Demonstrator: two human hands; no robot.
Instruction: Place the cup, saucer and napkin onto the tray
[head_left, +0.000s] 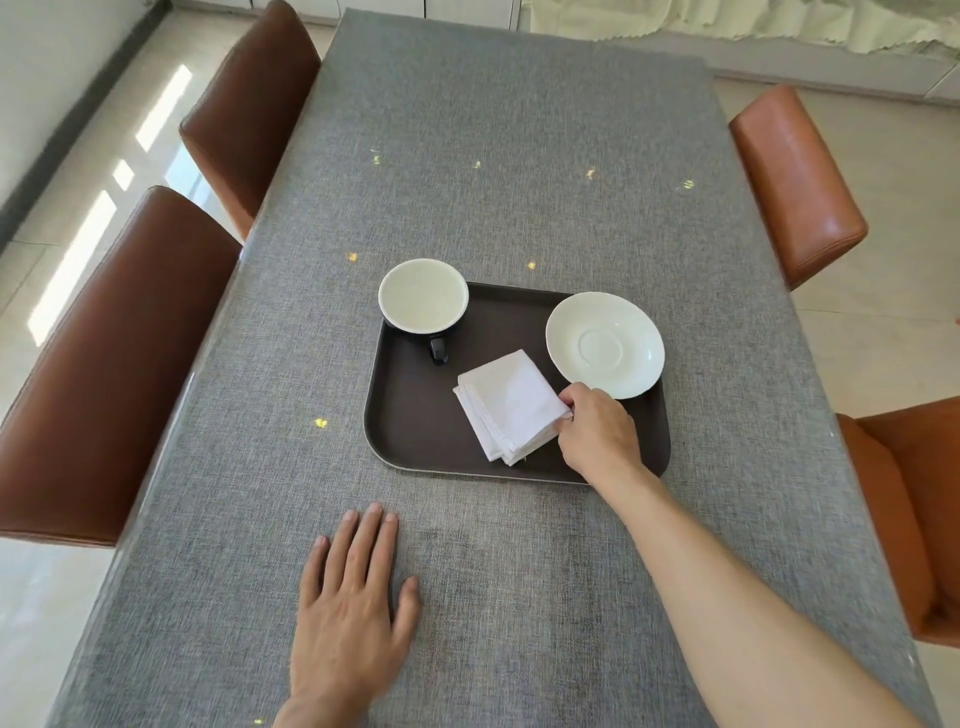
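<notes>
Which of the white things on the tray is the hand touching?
The folded napkin. The right hand pinches its right edge. The saucer lies just beyond the hand, and the cup sits at the tray's far left corner, both untouched.

Bright, even daylight — glare patches on the floor (78, 260) around 9 o'clock, tiny yellow glints dotting the desk (519, 130). Sharp mid-frame, soft shadows — edges bow from the wide lens.

Grey-clothed table (493, 156), dark tray (415, 431) near centre, left hand (353, 597) flat on cloth
</notes>
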